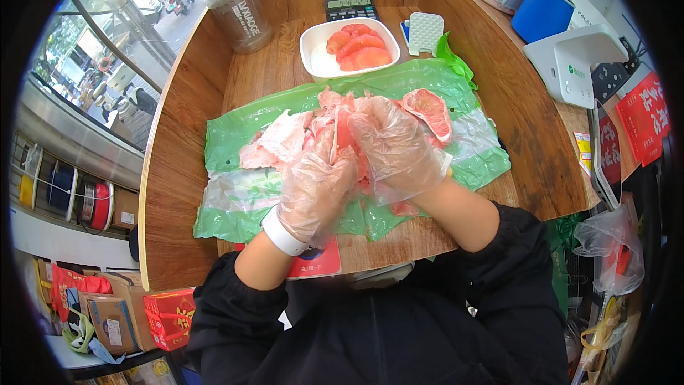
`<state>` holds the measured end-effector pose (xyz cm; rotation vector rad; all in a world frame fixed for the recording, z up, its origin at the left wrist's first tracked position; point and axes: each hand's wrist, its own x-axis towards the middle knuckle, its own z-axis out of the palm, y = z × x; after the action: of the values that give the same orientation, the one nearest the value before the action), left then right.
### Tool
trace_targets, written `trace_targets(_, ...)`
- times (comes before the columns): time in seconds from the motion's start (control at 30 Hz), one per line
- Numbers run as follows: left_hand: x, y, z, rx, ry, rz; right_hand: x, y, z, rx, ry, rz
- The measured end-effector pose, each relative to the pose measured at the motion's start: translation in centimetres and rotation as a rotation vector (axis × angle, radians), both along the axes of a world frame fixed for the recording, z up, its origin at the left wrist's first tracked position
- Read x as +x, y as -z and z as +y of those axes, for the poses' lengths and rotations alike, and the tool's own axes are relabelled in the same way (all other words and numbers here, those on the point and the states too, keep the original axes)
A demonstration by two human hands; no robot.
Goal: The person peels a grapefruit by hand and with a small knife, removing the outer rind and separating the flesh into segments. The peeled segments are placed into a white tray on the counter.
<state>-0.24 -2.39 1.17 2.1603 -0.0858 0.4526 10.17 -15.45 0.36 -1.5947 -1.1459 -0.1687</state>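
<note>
Both my hands wear clear plastic gloves. My left hand (318, 184) grips a red pomelo segment (343, 131) with pale membrane on it. Against that segment's right side, my right hand (393, 141) has its fingers pinched together; what lies between the fingertips is hidden. Under them a green and white plastic bag (246, 101) is spread flat, bearing peeled membrane scraps (278, 141). An unpeeled pomelo segment (427, 112) lies right of my right hand. Beyond the bag, a white plastic tray (320, 56) holds several peeled red segments (360, 48).
A calculator (351, 8) stands behind the tray, with a folding phone stand (425, 33) to its right. A lidded plastic bottle (238, 16) is at the back left. Raised wooden sides (187, 133) enclose the desk. A red card (320, 262) lies at the front edge.
</note>
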Motion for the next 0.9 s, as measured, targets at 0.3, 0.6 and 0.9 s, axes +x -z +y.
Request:
trace_targets(0.3, -0.7, -0.2, 0.7, 0.077, 0.056, -0.026, -0.6, -2.8, -0.1, 0.148, -0.204, 0.446)
trace_targets(0.6, 0.0, -0.1, 0.6, -0.580, 0.068, 0.072, 3.3, -1.3, -2.1, -0.077, -0.497, 0.705)
trace_targets(0.9, 0.2, 0.8, 1.7, -0.978, 0.099, 0.071, 6.7, -8.3, -1.7, -0.402, 0.346, 0.058)
